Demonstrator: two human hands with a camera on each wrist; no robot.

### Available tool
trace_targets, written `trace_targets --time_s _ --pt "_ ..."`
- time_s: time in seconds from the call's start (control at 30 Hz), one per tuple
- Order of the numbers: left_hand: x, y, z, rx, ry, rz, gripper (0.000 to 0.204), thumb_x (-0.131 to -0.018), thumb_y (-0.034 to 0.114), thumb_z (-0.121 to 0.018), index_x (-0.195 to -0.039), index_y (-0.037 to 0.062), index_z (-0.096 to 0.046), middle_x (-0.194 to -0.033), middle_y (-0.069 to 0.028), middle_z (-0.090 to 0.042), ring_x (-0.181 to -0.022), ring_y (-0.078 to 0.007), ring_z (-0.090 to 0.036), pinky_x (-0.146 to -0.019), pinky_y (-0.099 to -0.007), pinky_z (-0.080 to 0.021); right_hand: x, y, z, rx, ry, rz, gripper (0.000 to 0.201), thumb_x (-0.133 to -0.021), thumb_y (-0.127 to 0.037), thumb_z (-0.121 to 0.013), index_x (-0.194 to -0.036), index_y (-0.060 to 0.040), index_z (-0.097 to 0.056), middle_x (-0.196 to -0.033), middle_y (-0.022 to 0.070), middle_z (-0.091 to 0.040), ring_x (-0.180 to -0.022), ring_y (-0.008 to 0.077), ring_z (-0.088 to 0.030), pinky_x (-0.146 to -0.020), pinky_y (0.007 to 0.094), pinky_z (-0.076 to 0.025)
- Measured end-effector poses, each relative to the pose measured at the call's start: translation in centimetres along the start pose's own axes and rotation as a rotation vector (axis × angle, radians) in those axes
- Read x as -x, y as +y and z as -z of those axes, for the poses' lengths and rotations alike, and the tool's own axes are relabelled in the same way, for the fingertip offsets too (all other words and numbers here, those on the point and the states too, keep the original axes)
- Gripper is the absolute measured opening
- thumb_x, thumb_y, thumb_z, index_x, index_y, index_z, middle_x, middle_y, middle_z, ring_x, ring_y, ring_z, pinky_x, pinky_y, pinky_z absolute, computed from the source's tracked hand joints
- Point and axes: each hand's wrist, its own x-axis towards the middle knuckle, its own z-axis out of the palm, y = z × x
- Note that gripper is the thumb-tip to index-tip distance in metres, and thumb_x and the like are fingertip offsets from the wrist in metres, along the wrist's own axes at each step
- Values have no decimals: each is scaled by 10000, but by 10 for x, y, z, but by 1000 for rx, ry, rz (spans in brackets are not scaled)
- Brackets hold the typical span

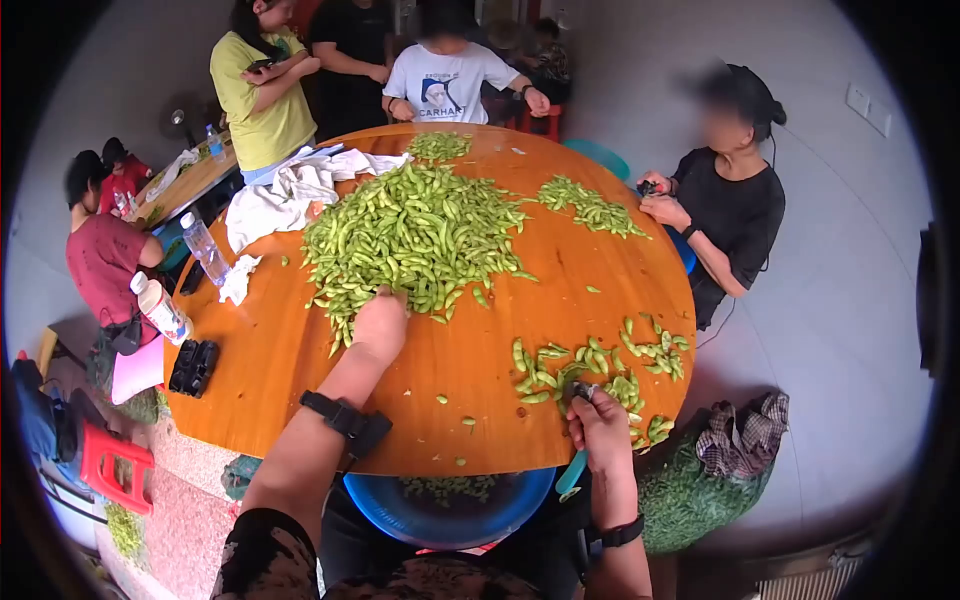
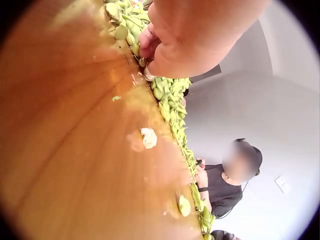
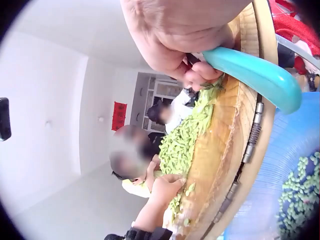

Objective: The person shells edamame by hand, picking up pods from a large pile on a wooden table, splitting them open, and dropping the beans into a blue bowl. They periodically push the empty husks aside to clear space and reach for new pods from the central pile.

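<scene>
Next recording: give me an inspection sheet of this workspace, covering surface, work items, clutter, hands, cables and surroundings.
Surface: round wooden table, scattered with loose pods.
Work items: big edamame pile; smaller pod heap by the near edge; blue basin under the table edge holding green pieces.
Clutter: white cloth, plastic bottle, black case.
Hands: left hand rests at the big pile's near edge; right hand grips turquoise-handled scissors at the smaller heap.
Cables: nothing seen.
Surroundings: several people seated and standing around the table; green-filled sack on the floor, right.
</scene>
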Motion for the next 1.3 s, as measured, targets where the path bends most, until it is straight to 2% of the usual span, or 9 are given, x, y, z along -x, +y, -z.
trace_targets --time_s 0.17,0.2,0.23,0.3,0.4,0.63,0.77,0.8,1.3 --pt "27 7 25 200 -7 -103 120 -844 90 -625 -939 20 -641 -917 -196 -628 -732 -375 -633 -671 -415 -541 16 -19 -22 64 -104 -48 114 -923 -58 -518 -997 -25 -598 -722 30 -581 -459 48 -452 -392 192 -337" --pt "40 22 36 442 -52 -106 138 -851 61 -636 -984 34 -660 -871 -121 -675 -614 -252 -618 -597 -333 -528 17 -22 -31 80 -152 -44 106 -928 -62 -519 -993 -23 -594 -733 31 -584 -464 47 -452 -394 191 -336" --pt "50 31 35 441 -61 -114 138 -851 61 -636 -984 34 -660 -871 -121 -675 -614 -252 -618 -597 -333 -528 19 -23 -40 96 -201 -40 99 -933 -66 -520 -989 -21 -589 -744 31 -588 -468 46 -453 -396 191 -335" --pt "68 47 34 1226 -460 194 227 -877 47 -627 -1099 76 -667 -898 -24 -680 -555 -102 -544 -543 -235 -486 15 -17 -60 87 -238 -17 96 -936 -72 -524 -991 -21 -585 -750 28 -585 -473 45 -454 -396 192 -331" --pt "85 72 48 1317 -507 134 296 -916 41 -577 -1192 121 -645 -880 43 -648 -567 -16 -498 -520 -178 -453 11 -14 -75 46 -325 -15 94 -939 -79 -529 -994 -21 -578 -759 22 -580 -480 43 -453 -398 194 -323" --pt "98 74 39 1052 -408 -126 346 -930 -2 -516 -1252 95 -594 -966 -21 -646 -587 -48 -569 -525 -199 -480 16 -12 -84 50 -336 -64 143 -913 -58 -542 -1030 1 -600 -740 13 -585 -522 46 -480 -461 206 -389" --pt "103 77 39 601 -64 -416 398 -827 8 -601 -1219 79 -600 -961 -158 -657 -683 -251 -663 -629 -309 -539 16 -2 -85 97 -312 -34 133 -918 -65 -538 -1019 -7 -602 -734 7 -580 -528 44 -486 -470 206 -402" --pt "104 80 44 656 -136 -320 395 -793 19 -621 -1185 62 -605 -956 -181 -653 -774 -323 -659 -682 -353 -543 17 -2 -87 102 -318 -30 133 -918 -65 -538 -1019 -7 -602 -734 7 -580 -528 44 -486 -470 206 -402" --pt "115 87 54 299 -182 -303 424 -771 6 -624 -1192 47 -597 -954 -165 -652 -805 -333 -656 -689 -382 -547 22 3 -99 140 -327 -29 128 -933 -81 -525 -1006 -19 -609 -721 -3 -576 -526 44 -488 -471 206 -407"
